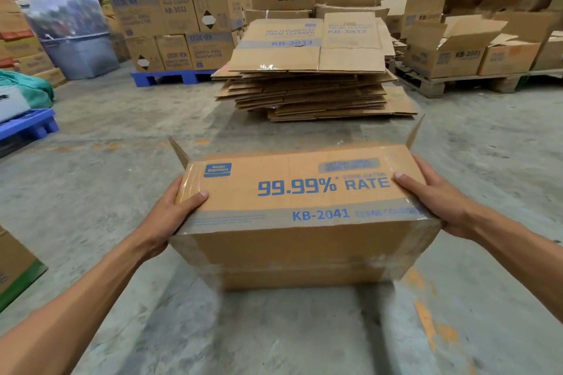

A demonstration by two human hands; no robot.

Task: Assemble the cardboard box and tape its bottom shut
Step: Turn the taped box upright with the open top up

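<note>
A brown cardboard box (301, 216) printed "99.99% RATE" and "KB-2041" is held above the concrete floor in front of me, tipped so a long printed side faces up. Clear tape runs along its near face and wraps its edges. Two flaps stick up at its far corners. My left hand (173, 213) grips the box's left end, thumb on the printed side. My right hand (432, 195) grips the right end the same way. No tape roll or dispenser is in view.
A pile of flattened boxes (307, 70) lies on the floor straight ahead. Stacked cartons on a blue pallet (170, 77) stand back left, open cartons on a wooden pallet (457, 85) back right. Another blue pallet (27, 126) and a carton (15, 265) sit at my left.
</note>
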